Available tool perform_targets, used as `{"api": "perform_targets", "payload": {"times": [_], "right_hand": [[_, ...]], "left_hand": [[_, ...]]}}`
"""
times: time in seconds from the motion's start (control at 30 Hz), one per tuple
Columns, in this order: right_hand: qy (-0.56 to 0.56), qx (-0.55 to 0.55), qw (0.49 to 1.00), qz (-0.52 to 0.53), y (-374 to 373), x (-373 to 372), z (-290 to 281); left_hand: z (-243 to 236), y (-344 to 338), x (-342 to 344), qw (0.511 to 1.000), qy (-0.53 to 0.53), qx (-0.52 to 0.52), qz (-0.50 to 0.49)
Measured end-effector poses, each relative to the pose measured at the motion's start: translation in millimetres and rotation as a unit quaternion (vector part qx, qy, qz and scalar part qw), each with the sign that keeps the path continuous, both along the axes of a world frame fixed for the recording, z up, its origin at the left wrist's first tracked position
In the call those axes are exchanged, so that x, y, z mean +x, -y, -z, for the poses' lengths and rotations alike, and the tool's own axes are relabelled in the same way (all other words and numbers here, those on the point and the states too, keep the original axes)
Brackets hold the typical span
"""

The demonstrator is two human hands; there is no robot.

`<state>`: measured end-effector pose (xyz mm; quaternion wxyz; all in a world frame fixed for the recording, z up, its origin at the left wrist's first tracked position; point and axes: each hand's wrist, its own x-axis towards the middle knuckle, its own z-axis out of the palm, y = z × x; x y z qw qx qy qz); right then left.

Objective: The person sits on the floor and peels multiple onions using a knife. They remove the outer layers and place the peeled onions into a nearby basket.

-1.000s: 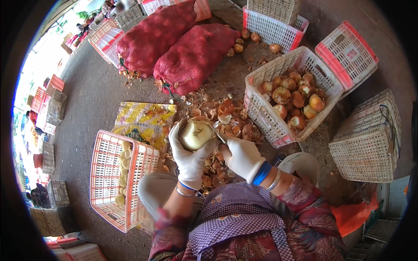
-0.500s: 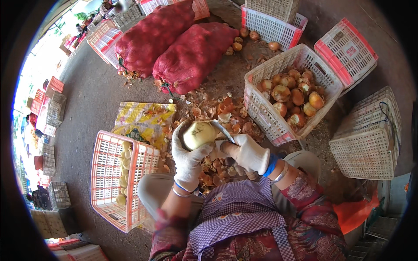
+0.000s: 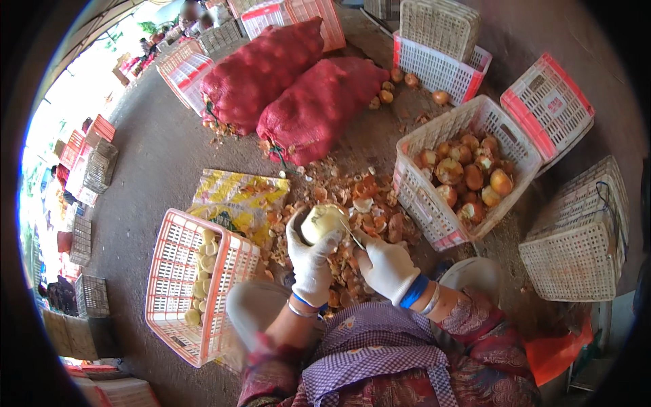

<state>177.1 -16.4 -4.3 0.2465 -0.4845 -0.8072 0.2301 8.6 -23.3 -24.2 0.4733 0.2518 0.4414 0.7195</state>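
Note:
My left hand [image 3: 308, 261], in a white glove, is closed round a pale peeled onion [image 3: 320, 222]. My gloved right hand [image 3: 386, 268] grips a knife [image 3: 350, 229], its thin blade at the onion's right side; its handle is mostly hidden. Loose brown skins [image 3: 366, 193] lie on the ground beneath both hands. To the left, a white-and-red crate [image 3: 163, 285] holds several pale peeled onions [image 3: 202, 285]. At the right, a slatted crate [image 3: 420, 210] holds several brown-skinned onions [image 3: 475, 176].
Red mesh sacks [image 3: 305, 115] lie beyond the skins, beside a few loose onions. A yellow printed sheet [image 3: 234, 190] is on the ground. Stacked crates [image 3: 563, 258] stand at right and back; more crates and distant people line the left. My knees flank the peelings.
The whole scene sits lower and further right as the camera has shifted. My left hand still holds the onion, while the knife in my right hand has changed angle against it.

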Motion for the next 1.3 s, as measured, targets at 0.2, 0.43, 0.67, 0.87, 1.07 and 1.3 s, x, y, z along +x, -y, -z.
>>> {"api": "perform_targets", "payload": {"times": [0.2, 0.43, 0.67, 0.87, 1.07, 1.3], "right_hand": [[-0.001, 0.002, 1.000, 0.010, 6, -4, -12], [-0.200, -0.086, 0.976, 0.024, -20, 1, -15], [-0.205, -0.147, 0.967, -0.031, -33, 5, -6], [-0.098, 0.117, 0.988, 0.034, -28, 0, -13], [0.053, 0.122, 0.991, -0.016, 5, -9, -19], [0.093, 0.129, 0.987, -0.018, 5, -13, -15]], "left_hand": [[-14, 1, 6, 0.999, -0.043, 0.012, -0.030], [-25, 8, 14, 0.999, -0.020, -0.005, 0.026], [-28, 17, 16, 0.997, 0.042, -0.002, 0.068], [-18, 5, 14, 0.996, 0.079, 0.021, 0.037], [-21, 4, 9, 0.992, 0.105, 0.064, 0.015], [-26, 8, 12, 0.983, 0.167, 0.060, 0.035]]}}
